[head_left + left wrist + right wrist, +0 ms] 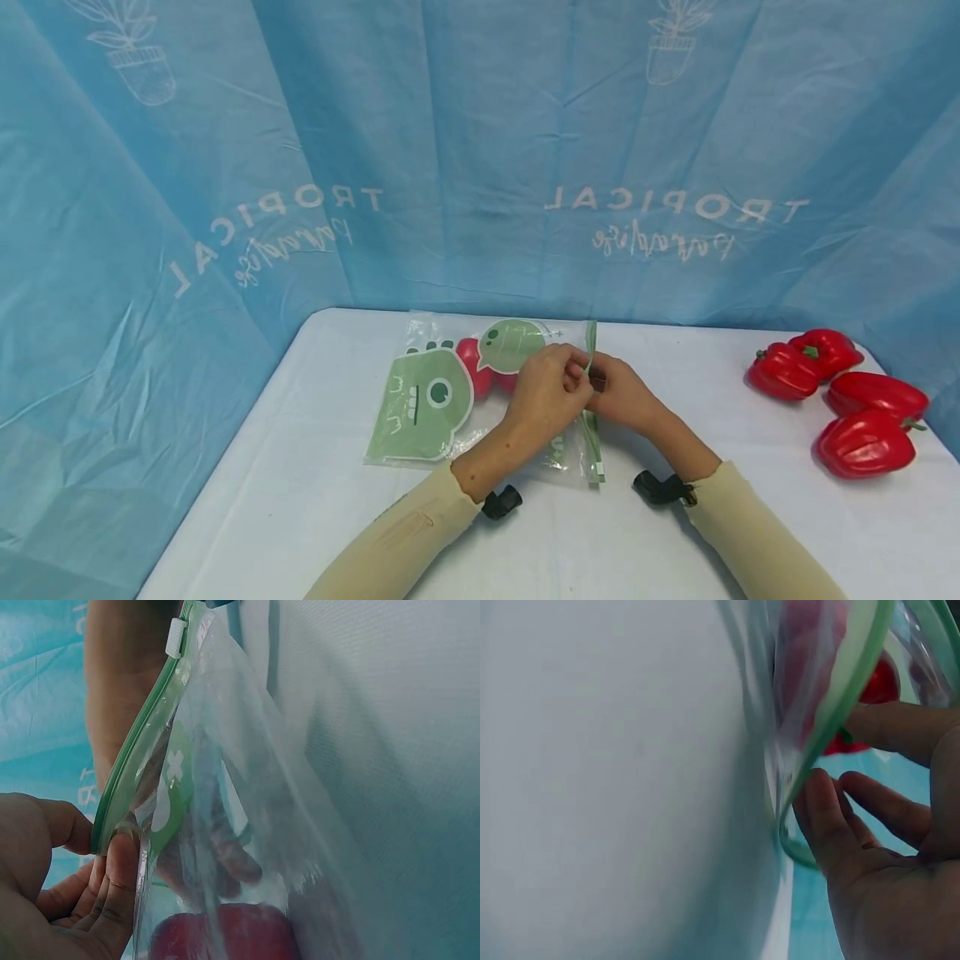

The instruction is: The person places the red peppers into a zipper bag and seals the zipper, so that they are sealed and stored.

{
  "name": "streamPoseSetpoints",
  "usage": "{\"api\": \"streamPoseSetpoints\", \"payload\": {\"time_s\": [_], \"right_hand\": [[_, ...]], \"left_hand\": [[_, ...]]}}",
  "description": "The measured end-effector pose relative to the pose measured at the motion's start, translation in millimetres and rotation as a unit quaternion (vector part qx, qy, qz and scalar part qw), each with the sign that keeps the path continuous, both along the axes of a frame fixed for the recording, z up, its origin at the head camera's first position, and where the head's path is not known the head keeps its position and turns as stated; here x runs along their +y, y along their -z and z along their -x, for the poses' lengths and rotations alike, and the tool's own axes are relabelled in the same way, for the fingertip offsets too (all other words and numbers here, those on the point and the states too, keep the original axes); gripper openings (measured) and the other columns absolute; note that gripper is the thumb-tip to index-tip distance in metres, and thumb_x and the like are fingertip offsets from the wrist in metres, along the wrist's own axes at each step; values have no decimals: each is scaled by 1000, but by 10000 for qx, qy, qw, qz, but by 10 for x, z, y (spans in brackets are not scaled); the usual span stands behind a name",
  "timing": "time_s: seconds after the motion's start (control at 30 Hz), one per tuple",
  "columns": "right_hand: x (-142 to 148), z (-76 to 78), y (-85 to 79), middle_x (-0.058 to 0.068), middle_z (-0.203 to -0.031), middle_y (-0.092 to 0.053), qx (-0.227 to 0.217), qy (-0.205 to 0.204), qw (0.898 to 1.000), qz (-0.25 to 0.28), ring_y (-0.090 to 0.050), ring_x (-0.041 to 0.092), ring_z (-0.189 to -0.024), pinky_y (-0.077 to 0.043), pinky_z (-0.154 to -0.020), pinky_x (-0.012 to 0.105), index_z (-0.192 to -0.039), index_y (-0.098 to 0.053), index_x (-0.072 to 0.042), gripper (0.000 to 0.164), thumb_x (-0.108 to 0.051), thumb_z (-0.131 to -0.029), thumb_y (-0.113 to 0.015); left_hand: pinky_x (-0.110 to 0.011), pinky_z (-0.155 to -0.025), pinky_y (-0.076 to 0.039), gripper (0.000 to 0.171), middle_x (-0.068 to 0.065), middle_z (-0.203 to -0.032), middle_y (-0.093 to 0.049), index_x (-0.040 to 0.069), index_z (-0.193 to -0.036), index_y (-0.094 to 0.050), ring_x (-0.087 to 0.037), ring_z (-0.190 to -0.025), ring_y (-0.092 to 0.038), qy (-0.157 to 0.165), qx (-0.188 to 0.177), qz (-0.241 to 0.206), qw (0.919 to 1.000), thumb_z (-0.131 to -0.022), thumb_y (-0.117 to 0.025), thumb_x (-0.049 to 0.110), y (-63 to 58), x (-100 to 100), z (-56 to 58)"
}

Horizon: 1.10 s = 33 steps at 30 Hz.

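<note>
A clear zip bag [431, 417] with green cartoon print lies on the white table, its green-edged mouth toward the right. Red bell peppers [480, 379] show through the plastic. At the mouth, my left hand [542, 392] pinches the green edge between thumb and fingers. Opposite it, my right hand [626, 398] has its thumb and fingers at the rim, holding it. The right wrist view shows the mouth parted, with the green rim [847, 697] spread into a loop. A white slider [175, 637] sits at one end of the zip. The left hand partly hides the bag's print.
Several loose red bell peppers [866, 443] lie in a group at the table's right side. A blue printed curtain [487, 150] hangs behind and to the left of the white-covered table [285, 500]. Each wrist carries a small black camera [658, 488].
</note>
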State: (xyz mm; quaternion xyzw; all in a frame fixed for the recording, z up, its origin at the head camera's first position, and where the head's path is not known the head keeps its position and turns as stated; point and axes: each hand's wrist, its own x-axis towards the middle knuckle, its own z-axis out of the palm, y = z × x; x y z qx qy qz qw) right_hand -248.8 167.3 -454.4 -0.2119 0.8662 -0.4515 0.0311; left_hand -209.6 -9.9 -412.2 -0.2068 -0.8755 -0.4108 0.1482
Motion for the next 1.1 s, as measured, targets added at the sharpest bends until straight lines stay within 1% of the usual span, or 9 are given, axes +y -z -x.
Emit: {"api": "streamPoseSetpoints", "payload": {"time_s": [0.07,0.1,0.17,0.27,0.5,0.73,0.83,0.97,1.1], "right_hand": [[30,-18,-6,16,-124,-71,50,-67,9999,125,-68,34,-120,-57,-102,49,-127,-66,-1,36,-8,-93,-76],[44,-29,-15,16,-123,-71,74,-81,9998,156,-68,35,-121,-56,-104,50,-125,-66,-2,33,-7,-93,-76],[70,-38,-22,15,-117,-71,167,-50,9997,150,-69,35,-117,-57,-103,49,-118,-66,-4,28,-6,-92,-77],[117,-54,-33,12,-112,-70,322,-15,9995,68,-71,31,-111,-59,-99,47,-112,-64,-6,25,-4,-91,-78],[282,-155,-90,17,-123,-68,741,-145,9971,-66,-70,35,-113,-60,-96,50,-136,-60,-1,46,-1,-93,-77],[510,-253,-150,17,-123,-69,1153,139,9919,-505,-70,37,-111,-60,-94,53,-137,-59,2,52,2,-89,-80],[622,-269,-182,17,-123,-69,1408,265,9872,-696,-71,36,-110,-59,-93,55,-135,-61,2,52,2,-87,-82],[754,-238,-234,15,-122,-69,1832,463,9774,-945,-70,34,-109,-60,-91,56,-131,-63,1,51,2,-84,-84],[873,-207,-284,15,-124,-66,1991,720,9694,-1243,-67,34,-111,-59,-92,60,-132,-64,1,56,0,-81,-87]], "left_hand": [[-10,-68,-50,17,0,-90,-68,6,-106,-75,-8,-80,-65,18,-39,-21,10000,-89,-71,6,5,-2,1],[-10,-69,-51,17,0,-90,-68,6,-106,-75,-8,-80,-65,27,-63,-37,10000,-89,-71,6,8,-2,2],[-10,-69,-51,18,-1,-90,-68,6,-106,-74,-7,-79,-66,53,-112,-68,9999,-89,-71,5,14,-2,5],[-9,-68,-52,20,0,-90,-68,6,-109,-74,-5,-77,-67,85,-165,-110,9998,-89,-70,5,18,0,7],[-10,-66,-52,22,0,-88,-67,5,-111,-74,-3,-74,-65,169,-127,-175,9996,-89,-71,4,20,2,17],[-11,-68,-52,21,1,-88,-66,5,-111,-74,-2,-74,-64,119,-224,-135,9996,-90,-72,6,8,6,5],[-11,-68,-52,21,1,-88,-65,4,-111,-74,-2,-74,-64,132,-316,-179,9993,-91,-72,5,3,2,2],[-11,-68,-52,21,2,-88,-64,4,-112,-74,-2,-75,-63,137,-393,-202,9989,-91,-71,6,5,-8,1],[-11,-67,-52,21,2,-89,-64,4,-113,-74,-2,-74,-63,129,-383,-191,9990,-92,-70,6,11,-5,2]]}}
